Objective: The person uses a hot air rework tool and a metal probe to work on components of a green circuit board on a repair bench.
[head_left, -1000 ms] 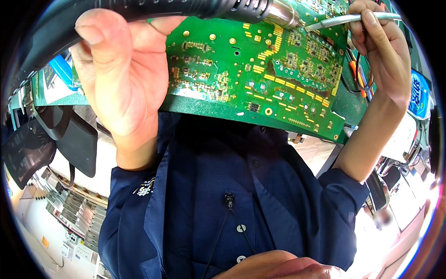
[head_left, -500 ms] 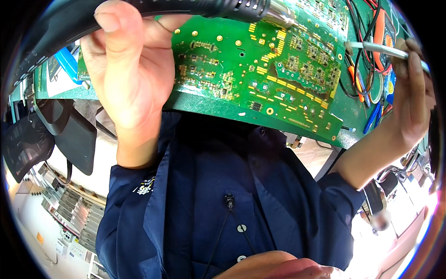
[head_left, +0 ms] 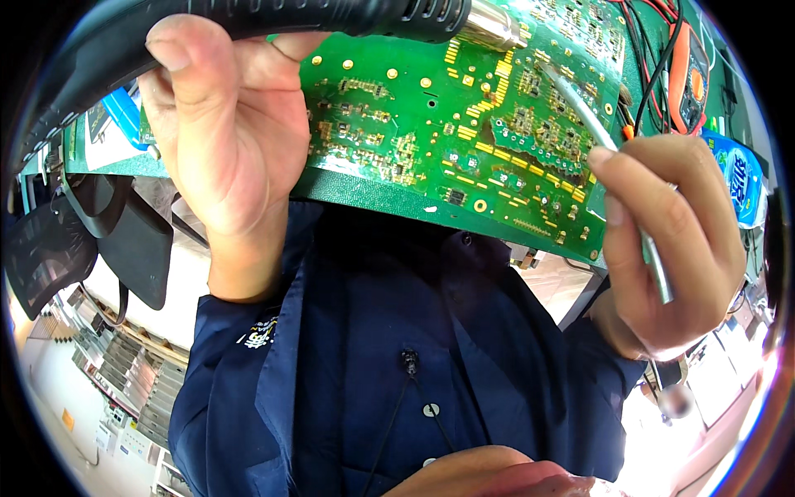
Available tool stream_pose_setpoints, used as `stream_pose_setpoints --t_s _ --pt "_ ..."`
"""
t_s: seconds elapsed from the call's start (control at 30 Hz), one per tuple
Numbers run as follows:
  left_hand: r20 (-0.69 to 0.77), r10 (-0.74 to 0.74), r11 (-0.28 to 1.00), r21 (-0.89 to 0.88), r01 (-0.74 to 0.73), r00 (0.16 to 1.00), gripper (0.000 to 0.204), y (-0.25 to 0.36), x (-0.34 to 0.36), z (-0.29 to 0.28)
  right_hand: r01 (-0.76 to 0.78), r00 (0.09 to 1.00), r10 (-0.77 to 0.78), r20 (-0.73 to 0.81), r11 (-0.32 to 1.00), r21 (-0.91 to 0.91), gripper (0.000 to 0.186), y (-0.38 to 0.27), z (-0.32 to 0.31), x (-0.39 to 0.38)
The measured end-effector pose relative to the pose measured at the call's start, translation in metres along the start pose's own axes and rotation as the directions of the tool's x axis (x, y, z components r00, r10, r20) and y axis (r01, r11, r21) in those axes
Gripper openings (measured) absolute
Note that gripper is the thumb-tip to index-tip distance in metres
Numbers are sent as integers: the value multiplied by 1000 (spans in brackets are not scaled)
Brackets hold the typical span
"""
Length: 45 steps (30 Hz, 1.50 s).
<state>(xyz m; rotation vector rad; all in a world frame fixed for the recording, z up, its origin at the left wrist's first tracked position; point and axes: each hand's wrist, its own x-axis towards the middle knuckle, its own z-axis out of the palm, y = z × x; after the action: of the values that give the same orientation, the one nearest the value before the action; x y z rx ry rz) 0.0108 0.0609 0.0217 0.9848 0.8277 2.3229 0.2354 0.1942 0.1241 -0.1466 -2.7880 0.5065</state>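
My left hand [head_left: 224, 141] is closed round the black handle of a hot air gun [head_left: 331, 18], its thumb up and its other fingers partly hidden behind. The gun's metal nozzle is close over a large green circuit board [head_left: 373, 124] with gold pads and many small components. A brownish, scorched-looking patch edges the component cluster right of the middle. In my right hand [head_left: 679, 232] is a slim silver metal tool [head_left: 584, 112], pinched between thumb and fingers. Its tapered tip is over that cluster, just right of the nozzle; I cannot tell whether it touches.
An orange-and-black multimeter [head_left: 689, 79] lies beyond the board at right, with red and black leads [head_left: 642, 62] beside it. A blue package [head_left: 737, 178] is by my right hand. A blue tool handle [head_left: 124, 116] lies at left. A black chair [head_left: 124, 240] stands below the bench edge.
My right hand has swung in from the far right, bringing the tool's tip over the board near the nozzle. My left hand and the gun have shifted slightly left.
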Motion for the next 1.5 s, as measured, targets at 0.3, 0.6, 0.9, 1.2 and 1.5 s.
stream_pose_setpoints --t_s 0.3,0.6,0.9,1.2,1.5 --pt "30 16 997 73 -18 999 61 -5 -4 -17 4 992 8 126 995 -98 51 -15 7 -10" --pt "33 -3 1000 19 2 999 61 -7 -3 -16 1 992 14 125 993 -120 47 -19 15 -8" --pt "13 -35 998 49 34 999 61 1 1 0 9 997 0 74 992 -125 43 -19 17 -8" --pt "7 -41 998 39 41 999 59 1 0 -2 -83 994 97 44 964 -254 42 -38 39 -3" --pt "-129 -32 971 232 61 991 57 4 -2 -11 -125 981 175 90 909 -398 42 -52 49 3"
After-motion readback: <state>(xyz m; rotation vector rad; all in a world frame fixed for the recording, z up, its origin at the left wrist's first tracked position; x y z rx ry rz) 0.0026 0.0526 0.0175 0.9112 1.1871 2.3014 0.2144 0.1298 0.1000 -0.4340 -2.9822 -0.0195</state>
